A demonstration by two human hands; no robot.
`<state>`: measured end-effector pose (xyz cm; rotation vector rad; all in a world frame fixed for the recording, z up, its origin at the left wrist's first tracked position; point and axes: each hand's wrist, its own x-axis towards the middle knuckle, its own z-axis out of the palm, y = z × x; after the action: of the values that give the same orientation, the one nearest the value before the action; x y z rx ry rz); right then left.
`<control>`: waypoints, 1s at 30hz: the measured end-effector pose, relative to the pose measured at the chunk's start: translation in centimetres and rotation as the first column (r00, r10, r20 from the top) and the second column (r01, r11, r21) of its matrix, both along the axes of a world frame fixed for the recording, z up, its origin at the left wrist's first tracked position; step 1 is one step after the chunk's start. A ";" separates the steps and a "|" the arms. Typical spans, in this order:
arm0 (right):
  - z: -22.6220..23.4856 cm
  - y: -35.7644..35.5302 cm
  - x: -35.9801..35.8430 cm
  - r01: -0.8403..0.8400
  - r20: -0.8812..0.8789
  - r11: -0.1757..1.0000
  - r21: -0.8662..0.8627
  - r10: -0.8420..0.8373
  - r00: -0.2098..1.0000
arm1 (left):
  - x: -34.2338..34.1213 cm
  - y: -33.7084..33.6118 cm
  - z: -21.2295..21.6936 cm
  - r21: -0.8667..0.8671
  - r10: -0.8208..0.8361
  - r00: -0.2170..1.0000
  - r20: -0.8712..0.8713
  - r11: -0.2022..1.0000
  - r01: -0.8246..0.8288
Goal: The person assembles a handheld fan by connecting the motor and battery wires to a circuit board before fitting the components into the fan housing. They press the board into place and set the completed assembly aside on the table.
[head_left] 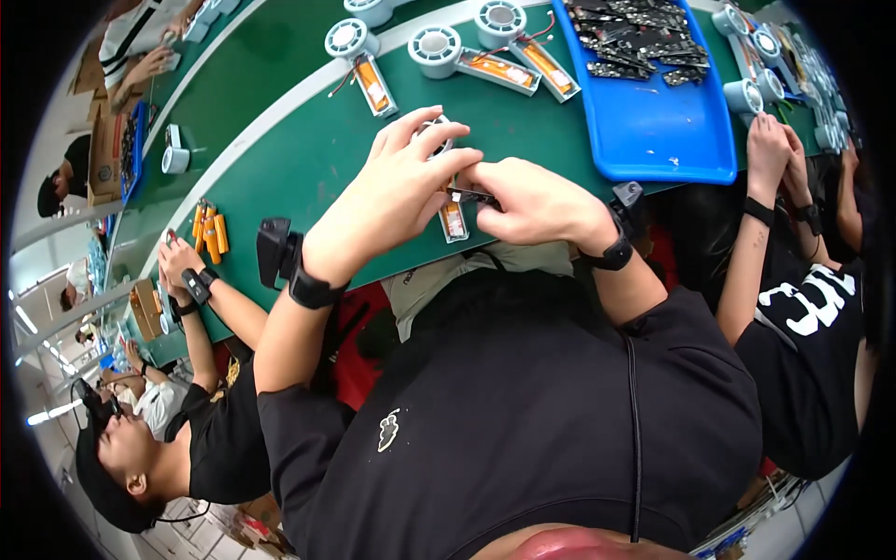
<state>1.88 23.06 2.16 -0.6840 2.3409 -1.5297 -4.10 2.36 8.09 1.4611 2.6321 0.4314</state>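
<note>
My left hand [392, 191] is cupped over a small round white fan-like part [441, 142] on the green belt, fingers wrapped about it. My right hand [532, 201] pinches a small dark circuit board [471, 195] between thumb and forefinger, right beside the left fingertips. An orange battery pack in clear wrap [454, 220] lies just under both hands, joined to the round part. Both wrists wear black bands.
A blue tray [663, 131] of dark circuit boards sits at the right. Several round white parts with orange batteries [509, 70] lie further up the green conveyor [280, 159]. A co-worker's hands [773, 154] work at the right; another person [187, 280] sits at the left beside orange batteries [210, 231].
</note>
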 end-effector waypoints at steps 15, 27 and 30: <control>2.0 -0.1 0.9 0.174 -0.183 0.876 0.450 -0.100 0.978 | -1.0 -0.6 -4.9 0.246 -0.057 0.993 0.099 0.969 0.031; -1.4 -3.0 2.5 0.587 -0.146 0.781 0.213 -0.569 0.810 | -1.5 -0.3 -5.9 0.322 -0.035 0.997 0.069 0.947 0.011; -2.4 -3.8 2.5 0.603 -0.191 0.792 0.096 -0.580 0.792 | -2.2 -0.4 -6.3 0.348 -0.065 0.996 0.063 0.937 0.039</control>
<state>4.38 19.27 -0.22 0.0022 2.9393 -1.5246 -6.27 1.97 1.82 1.5648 2.5454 0.9673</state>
